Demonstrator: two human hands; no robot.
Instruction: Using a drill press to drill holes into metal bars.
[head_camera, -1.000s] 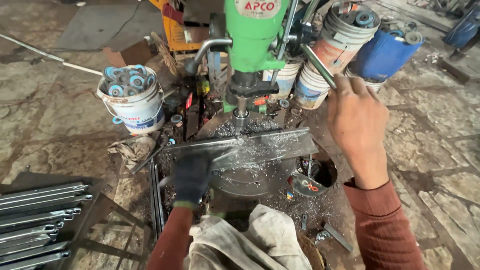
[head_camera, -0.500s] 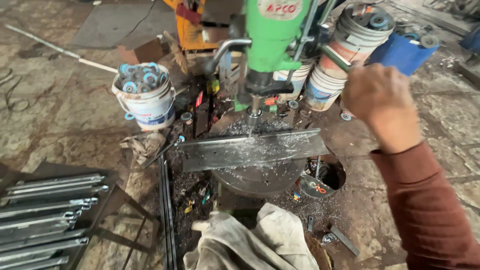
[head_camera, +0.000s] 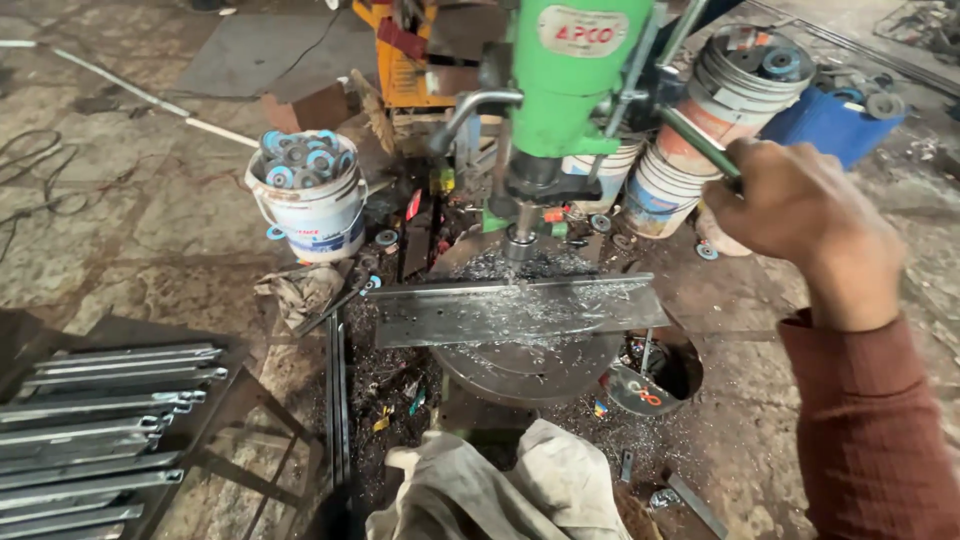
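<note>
My right hand (head_camera: 800, 205) is closed round the feed handle (head_camera: 695, 135) of a green drill press (head_camera: 575, 75). Under the chuck (head_camera: 520, 238) a long flat steel bar (head_camera: 510, 312) lies across the round drill table (head_camera: 530, 368), strewn with bright metal shavings. The drill tip stands just above or at the bar; contact is too small to tell. No hand is on the bar. A dark shape (head_camera: 335, 515) at the bottom edge may be my gloved left hand; its grip cannot be seen.
A white bucket of blue discs (head_camera: 310, 190) stands left of the press. More buckets (head_camera: 730, 90) and a blue container (head_camera: 830, 120) stand behind right. Stacked steel bars (head_camera: 100, 420) lie at left, a crumpled cloth (head_camera: 500, 490) below, a floor hole (head_camera: 670, 372) right of the table.
My gloved left hand, resting on the bar's left end a second ago, has come off it and dropped low. My right hand has swung right and down with the handle.
</note>
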